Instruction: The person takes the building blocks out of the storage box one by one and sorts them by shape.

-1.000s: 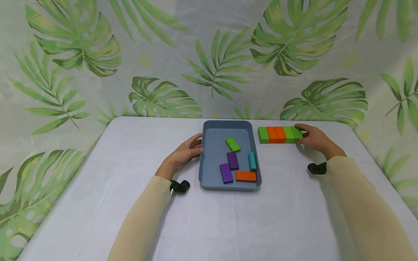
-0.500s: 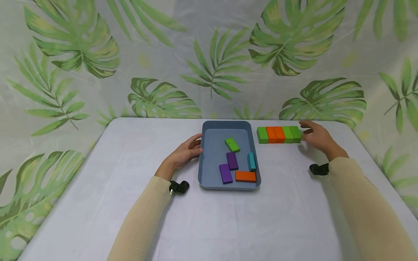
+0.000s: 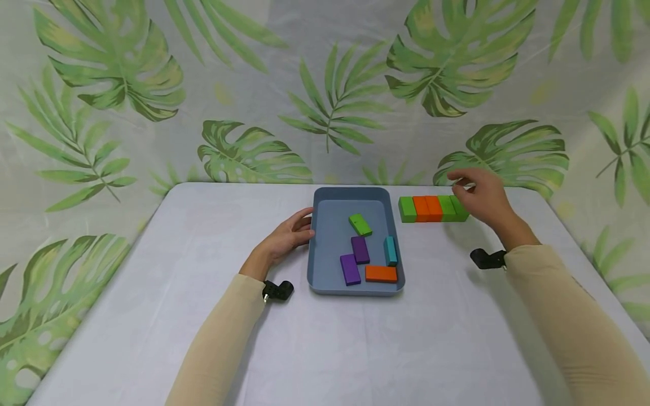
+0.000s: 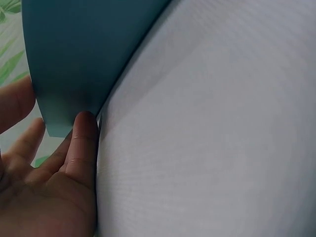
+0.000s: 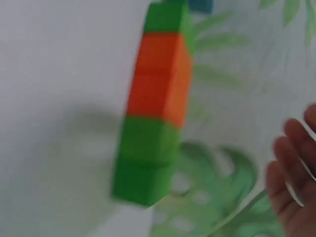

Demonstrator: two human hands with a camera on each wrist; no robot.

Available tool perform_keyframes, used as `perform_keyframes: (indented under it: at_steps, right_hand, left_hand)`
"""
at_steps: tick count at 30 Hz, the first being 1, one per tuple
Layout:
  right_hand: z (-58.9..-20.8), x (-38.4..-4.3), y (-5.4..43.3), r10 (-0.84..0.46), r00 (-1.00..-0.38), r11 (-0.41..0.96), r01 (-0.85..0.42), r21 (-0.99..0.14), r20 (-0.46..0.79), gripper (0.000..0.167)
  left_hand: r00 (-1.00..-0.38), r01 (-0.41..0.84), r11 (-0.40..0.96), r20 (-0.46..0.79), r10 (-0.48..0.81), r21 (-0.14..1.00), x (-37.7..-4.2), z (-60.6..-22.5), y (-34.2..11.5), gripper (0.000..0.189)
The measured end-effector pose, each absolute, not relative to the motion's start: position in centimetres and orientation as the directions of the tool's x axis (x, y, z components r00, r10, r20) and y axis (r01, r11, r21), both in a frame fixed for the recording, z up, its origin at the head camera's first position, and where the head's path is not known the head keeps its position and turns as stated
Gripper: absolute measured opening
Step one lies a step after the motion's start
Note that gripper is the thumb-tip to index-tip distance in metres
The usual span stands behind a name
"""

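A blue-grey tray (image 3: 325, 242) stands mid-table. My left hand (image 3: 286, 239) touches its left wall with relaxed fingers; in the left wrist view the fingertips (image 4: 85, 123) lie against the tray's side (image 4: 74, 64). Inside the tray are a green block (image 3: 360, 224), two purple blocks (image 3: 350, 269), a teal block (image 3: 390, 251) and an orange block (image 3: 381, 274). Right of it runs a row of upright green and orange blocks (image 3: 427, 209), side by side. Above the row's right end my right hand (image 3: 484, 197) hovers with loosely bent fingers, holding nothing. The right wrist view is blurred and shows that row (image 5: 153, 103) apart from the fingers.
A white cloth covers the table (image 3: 203, 316). Behind it hangs a leaf-patterned curtain (image 3: 167, 146), close behind the tray and the block row. Each wrist wears a small black camera (image 3: 278, 290).
My right hand has let go of the row's right end, drawn back a little, then risen up and leftward over it. The left hand stays at the tray.
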State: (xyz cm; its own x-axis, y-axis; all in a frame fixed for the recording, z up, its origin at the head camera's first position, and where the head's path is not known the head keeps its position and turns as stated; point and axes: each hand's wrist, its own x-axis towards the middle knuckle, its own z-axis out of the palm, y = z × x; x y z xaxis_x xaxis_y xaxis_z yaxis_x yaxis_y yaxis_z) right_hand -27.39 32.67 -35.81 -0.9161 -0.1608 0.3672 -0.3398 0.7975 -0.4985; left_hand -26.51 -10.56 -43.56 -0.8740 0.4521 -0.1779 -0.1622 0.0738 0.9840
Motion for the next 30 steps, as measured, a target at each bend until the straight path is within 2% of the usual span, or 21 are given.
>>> perform_keyframes:
  at_steps: [4, 8, 14, 19, 26, 30]
  right_hand:
    - [-34.4, -26.9, 30.1, -0.334, -0.905, 0.78, -0.423, -0.462, 0.265, 0.034]
    - [-33.2, -26.3, 27.8, -0.449, -0.879, 0.775, -0.473, -0.419, 0.161, 0.038]
    - [-31.5, -25.4, 25.0, -0.563, -0.818, 0.746, -0.564, -0.354, 0.119, 0.039]
    - [-30.7, -25.0, 23.3, -0.62, -0.778, 0.731, -0.618, -0.288, 0.097, 0.038]
    - [-30.5, -26.0, 20.5, -0.659, -0.751, 0.744, -0.64, -0.194, -0.05, 0.04]
    - [-30.3, -27.0, 19.2, -0.663, -0.742, 0.744, -0.637, -0.203, -0.1, 0.043]
  left_hand:
    - [-0.872, -0.157, 0.074, -0.173, 0.457, 0.985, -26.5, -43.5, -10.5, 0.072]
    - [-0.873, -0.158, 0.076, -0.175, 0.455, 0.985, -26.6, -43.5, -10.5, 0.072]
    - [-0.875, -0.159, 0.08, -0.178, 0.451, 0.984, -26.2, -43.3, -10.8, 0.072]
    - [-0.877, -0.146, 0.092, -0.172, 0.449, 0.985, -26.2, -43.0, -10.9, 0.072]
    - [-0.876, -0.154, 0.091, -0.179, 0.448, 0.984, -26.4, -43.2, -10.7, 0.072]
    - [-0.874, -0.159, 0.087, -0.182, 0.451, 0.983, -26.5, -43.5, -10.6, 0.072]
